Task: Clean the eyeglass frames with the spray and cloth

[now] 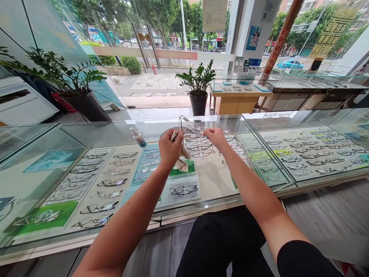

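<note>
Above the glass counter, my left hand (170, 148) is closed round a beige cloth (183, 161) that hangs below its fingers, and it also pinches one side of a pair of thin-framed glasses (180, 121). My right hand (215, 136) is closed on the other end of the glasses, at a thin temple arm. The glasses are held up between both hands, and their outline blends partly with the eyewear behind. A small spray bottle (137, 137) with a white cap stands on the counter to the left of my left hand.
Rows of glasses (125, 155) lie inside the glass display case (221, 192) beneath my hands. A second case (317, 154) adjoins it at the right. Beyond the counter are a potted plant (198, 102), another potted plant (83, 100) at the left and a wooden display cabinet (239, 104).
</note>
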`<state>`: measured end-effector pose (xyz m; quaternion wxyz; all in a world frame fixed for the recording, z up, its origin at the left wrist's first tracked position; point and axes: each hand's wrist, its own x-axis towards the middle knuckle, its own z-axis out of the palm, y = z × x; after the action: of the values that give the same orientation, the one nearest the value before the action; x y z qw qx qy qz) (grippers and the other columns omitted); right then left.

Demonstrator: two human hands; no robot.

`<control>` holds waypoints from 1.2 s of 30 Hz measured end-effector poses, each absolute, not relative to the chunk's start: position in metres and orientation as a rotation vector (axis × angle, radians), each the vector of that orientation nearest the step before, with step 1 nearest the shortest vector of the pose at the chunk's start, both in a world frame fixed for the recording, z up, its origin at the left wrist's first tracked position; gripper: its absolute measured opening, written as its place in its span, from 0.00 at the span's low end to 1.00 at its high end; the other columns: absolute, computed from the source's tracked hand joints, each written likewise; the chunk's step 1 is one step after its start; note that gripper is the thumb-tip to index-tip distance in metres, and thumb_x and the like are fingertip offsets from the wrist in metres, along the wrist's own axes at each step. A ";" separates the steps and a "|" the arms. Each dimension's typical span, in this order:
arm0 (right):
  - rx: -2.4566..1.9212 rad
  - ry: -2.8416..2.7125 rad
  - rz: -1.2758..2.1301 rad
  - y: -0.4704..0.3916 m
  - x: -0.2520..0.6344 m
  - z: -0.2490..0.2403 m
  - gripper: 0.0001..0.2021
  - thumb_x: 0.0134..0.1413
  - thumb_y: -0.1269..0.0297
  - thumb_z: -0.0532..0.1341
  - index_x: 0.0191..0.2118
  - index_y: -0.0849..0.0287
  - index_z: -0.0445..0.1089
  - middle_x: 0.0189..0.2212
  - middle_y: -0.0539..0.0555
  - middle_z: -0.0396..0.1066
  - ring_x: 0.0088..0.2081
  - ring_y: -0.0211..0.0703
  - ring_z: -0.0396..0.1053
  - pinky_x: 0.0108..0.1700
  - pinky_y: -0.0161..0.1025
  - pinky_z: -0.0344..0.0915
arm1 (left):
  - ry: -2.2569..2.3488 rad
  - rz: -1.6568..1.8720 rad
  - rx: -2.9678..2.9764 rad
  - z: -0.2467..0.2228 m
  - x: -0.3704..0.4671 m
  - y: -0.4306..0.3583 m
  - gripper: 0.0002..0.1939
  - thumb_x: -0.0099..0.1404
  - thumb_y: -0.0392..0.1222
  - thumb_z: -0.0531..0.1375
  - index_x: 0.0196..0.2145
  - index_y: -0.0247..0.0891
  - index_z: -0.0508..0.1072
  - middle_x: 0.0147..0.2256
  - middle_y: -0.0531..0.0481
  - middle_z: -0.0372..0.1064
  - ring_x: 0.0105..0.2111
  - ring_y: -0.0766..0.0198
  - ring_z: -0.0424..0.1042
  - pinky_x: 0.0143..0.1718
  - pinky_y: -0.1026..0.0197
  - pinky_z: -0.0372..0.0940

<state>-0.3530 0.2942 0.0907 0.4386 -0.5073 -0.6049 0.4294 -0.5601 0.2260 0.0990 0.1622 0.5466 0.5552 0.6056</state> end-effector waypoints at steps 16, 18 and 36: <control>-1.115 -1.645 0.643 0.282 -0.355 0.098 0.28 0.66 0.55 0.62 0.66 0.61 0.79 0.24 0.43 0.56 0.30 0.41 0.59 0.40 0.42 0.61 | 1.629 1.518 1.647 0.097 -0.562 0.227 0.10 0.67 0.49 0.64 0.31 0.42 0.76 0.28 0.51 0.73 0.30 0.59 0.68 0.34 0.57 0.62; -1.071 -1.630 0.648 0.281 -0.354 0.099 0.29 0.67 0.55 0.62 0.68 0.62 0.77 0.25 0.43 0.57 0.30 0.41 0.59 0.41 0.42 0.62 | 1.620 1.506 1.654 0.096 -0.562 0.228 0.10 0.67 0.49 0.64 0.31 0.42 0.76 0.27 0.52 0.72 0.30 0.59 0.67 0.34 0.57 0.62; -0.934 -2.061 0.512 0.260 -0.373 0.105 0.13 0.69 0.59 0.68 0.54 0.54 0.84 0.54 0.58 0.83 0.59 0.60 0.74 0.68 0.63 0.59 | 1.549 1.585 1.700 0.097 -0.557 0.224 0.12 0.67 0.52 0.65 0.37 0.41 0.80 0.33 0.49 0.79 0.33 0.58 0.74 0.36 0.57 0.67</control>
<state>-0.3726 0.2601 0.1054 0.3994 -0.3690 -0.8144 0.2024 -0.5569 0.2239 0.0968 0.1734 0.5995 0.5462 0.5587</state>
